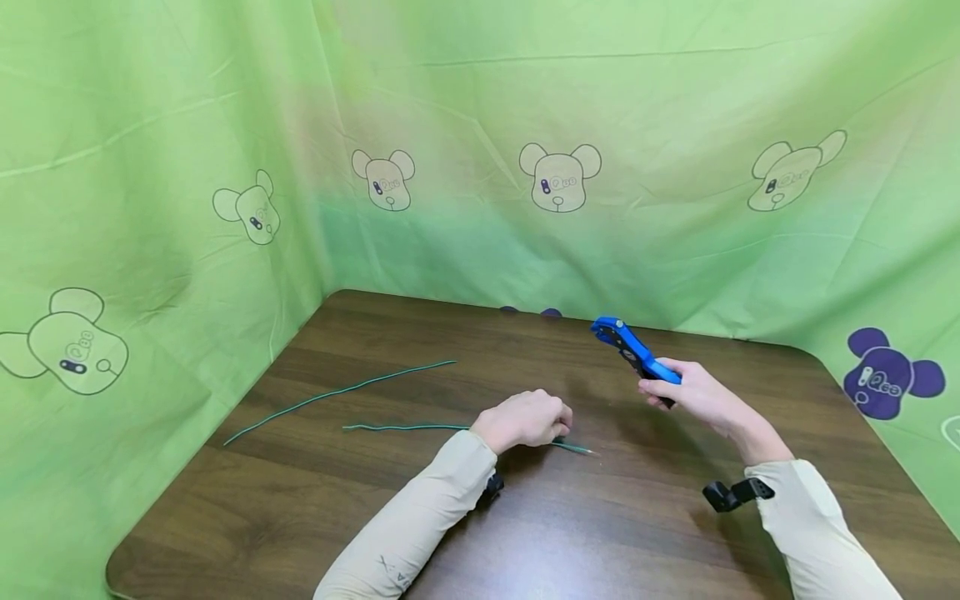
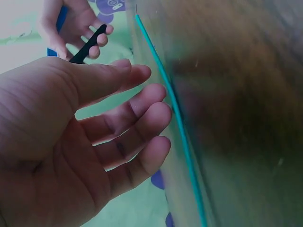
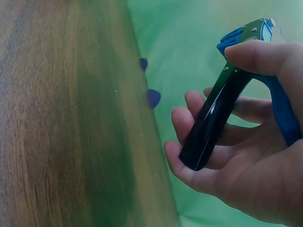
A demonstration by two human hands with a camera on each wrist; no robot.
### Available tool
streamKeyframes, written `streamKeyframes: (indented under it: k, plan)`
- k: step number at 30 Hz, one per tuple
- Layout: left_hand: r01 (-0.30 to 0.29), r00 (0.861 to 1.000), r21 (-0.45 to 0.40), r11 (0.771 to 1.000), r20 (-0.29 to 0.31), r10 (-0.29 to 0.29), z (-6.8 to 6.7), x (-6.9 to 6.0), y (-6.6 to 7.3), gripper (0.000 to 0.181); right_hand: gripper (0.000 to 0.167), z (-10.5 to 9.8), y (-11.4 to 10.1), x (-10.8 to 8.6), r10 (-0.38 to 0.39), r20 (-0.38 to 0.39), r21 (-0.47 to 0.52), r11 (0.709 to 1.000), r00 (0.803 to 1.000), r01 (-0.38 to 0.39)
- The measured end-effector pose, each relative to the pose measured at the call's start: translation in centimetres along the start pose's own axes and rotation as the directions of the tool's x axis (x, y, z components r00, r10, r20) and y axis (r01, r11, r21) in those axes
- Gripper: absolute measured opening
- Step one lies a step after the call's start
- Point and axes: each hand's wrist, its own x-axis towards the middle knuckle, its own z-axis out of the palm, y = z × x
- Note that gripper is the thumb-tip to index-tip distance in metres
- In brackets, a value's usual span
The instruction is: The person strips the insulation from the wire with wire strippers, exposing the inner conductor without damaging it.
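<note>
A green wire [image 1: 405, 427] [image 2: 177, 109] lies on the table and passes under my left hand [image 1: 525, 417] [image 2: 71, 137], its bare end showing to the right. In the left wrist view the fingers hang loosely bent beside the wire, with nothing between thumb and fingers; whether a fingertip touches it I cannot tell. My right hand [image 1: 705, 398] [image 3: 255, 161] holds a blue and black hand tool [image 1: 633, 350] [image 3: 215, 113] above the table, its head pointing up and left, fingers round the handles.
A second green wire [image 1: 337, 392] lies farther back on the left of the brown wooden table [image 1: 262, 508]. Green printed cloth [image 1: 465, 108] hangs behind the table and along its sides. Black wrist mounts sit at both sleeves.
</note>
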Motion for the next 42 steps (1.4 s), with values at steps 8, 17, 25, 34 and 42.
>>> streamKeyframes:
  k: [8,17,25,34,42]
  plan:
    - [0.005,0.999,-0.060,0.998,-0.040,-0.007,-1.5,-0.6,-1.6,0.015,0.032,-0.3,0.6,-0.1,0.011,-0.031,-0.079,0.997,0.999,-0.014]
    - [0.056,0.994,-0.154,0.986,-0.083,-0.069,-3.6,-1.7,-4.0,0.019,0.044,-0.5,0.0,0.0,0.008,-0.063,-0.228,0.973,0.998,-0.022]
    - [0.112,0.985,-0.199,0.973,-0.104,-0.135,-4.3,-2.3,-5.7,0.021,0.055,-0.5,0.0,-0.1,0.027,-0.076,-0.274,0.961,0.997,-0.047]
    - [0.155,0.977,-0.229,0.961,-0.107,-0.183,-4.3,-2.6,-7.1,0.022,0.058,-0.6,0.5,-0.2,0.047,-0.069,-0.281,0.958,0.997,-0.064]
    - [0.179,0.971,-0.227,0.957,-0.119,-0.209,-4.0,-2.6,-8.1,0.021,0.058,-0.5,0.5,0.0,0.041,-0.075,-0.295,0.954,0.996,-0.061]
